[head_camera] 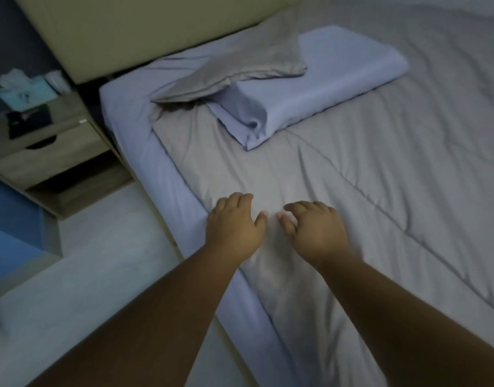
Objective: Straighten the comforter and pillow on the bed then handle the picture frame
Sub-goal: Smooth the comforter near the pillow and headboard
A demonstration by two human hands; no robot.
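— What's the room like?

— Dim bedroom, pale floor along the lower left of the frame. A beige headboard [128, 32] sits at the upper left, with a wooden nightstand [58, 146] below it at the left edge. The nightstand carries a tissue box [25, 93] and a dark object [29, 121] too murky to identify.

— And the bed?

— The bed [145, 152] runs from upper centre down to the lower right. A grey comforter [352, 177] covers most of it, and a strip of lavender sheet [184, 213] shows along its left side.

— Where's the pillow?

— The pillow [338, 79], in a lavender case, lies on top of the comforter at upper centre-right, set at an angle to the headboard. One comforter corner [240, 71] is flopped over the pillow's left end.

— The hands?

— Both are at lower centre, palms down over the comforter just inside its left edge. The left hand [234, 226] and right hand [317, 233] sit near each other, thumbs almost meeting. Fingers are loosely bent and spread, grasping nothing. I can't tell whether they press the cloth or hover just above it, as there's some blur.

— How far along, then?

— Early to middling, I'd judge. The comforter lies fairly flat through the middle and right, with light creases near the hands. What's left is the folded corner up top, the crooked pillow with its bunched case end, and the picture frame, which I can't find anywhere in view
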